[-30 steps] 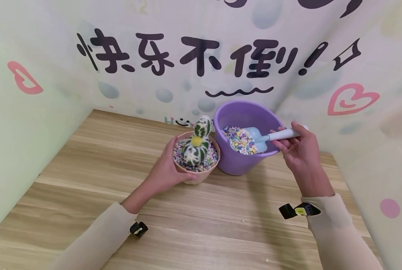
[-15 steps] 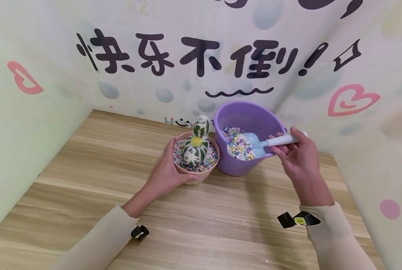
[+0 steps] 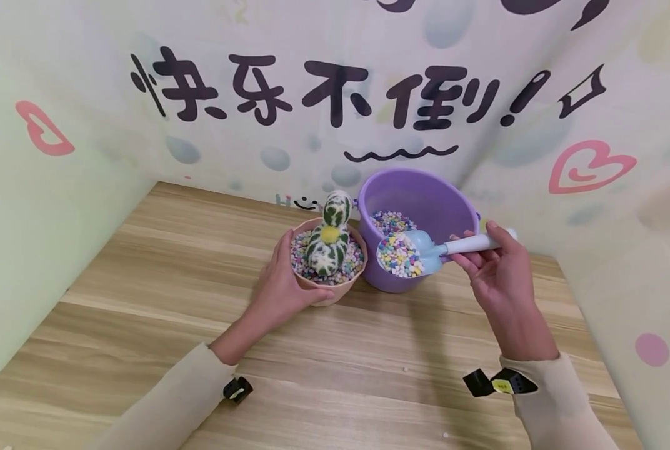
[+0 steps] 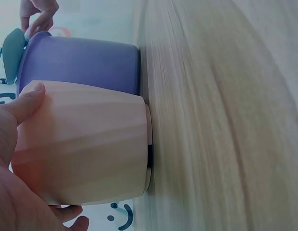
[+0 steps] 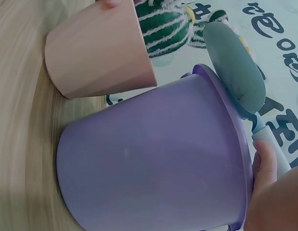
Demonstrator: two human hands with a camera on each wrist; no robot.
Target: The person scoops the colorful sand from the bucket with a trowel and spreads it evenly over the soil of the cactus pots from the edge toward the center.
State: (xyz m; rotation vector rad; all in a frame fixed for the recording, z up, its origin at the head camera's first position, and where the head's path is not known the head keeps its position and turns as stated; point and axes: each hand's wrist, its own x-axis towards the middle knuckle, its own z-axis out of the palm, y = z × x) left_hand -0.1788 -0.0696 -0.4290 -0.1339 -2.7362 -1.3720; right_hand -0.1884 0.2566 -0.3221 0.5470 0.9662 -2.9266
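My left hand (image 3: 282,279) grips the side of a pale peach flower pot (image 4: 86,144), thumb in front and fingers behind. In the pot a fuzzy green-and-white cactus (image 3: 326,256) with a yellow flower stands in small coloured pebbles (image 3: 350,269). My right hand (image 3: 502,269) holds the white handle of a light blue scoop (image 3: 425,250), its blade heaped with pastel pebbles (image 3: 399,255). The blade is over the near rim of a purple bucket (image 5: 158,159), and its underside shows in the right wrist view. More pebbles (image 3: 391,220) lie inside the bucket.
Pot and bucket stand side by side on a wood-grain table (image 3: 144,287), close to the printed back wall (image 3: 290,137). A few stray pebbles (image 3: 405,369) lie on the tabletop in front. Side walls border the table left and right.
The loaded scoop has come up and toward me, from inside the bucket to over its near rim. My left hand keeps its grip on the pot, which has hardly moved.
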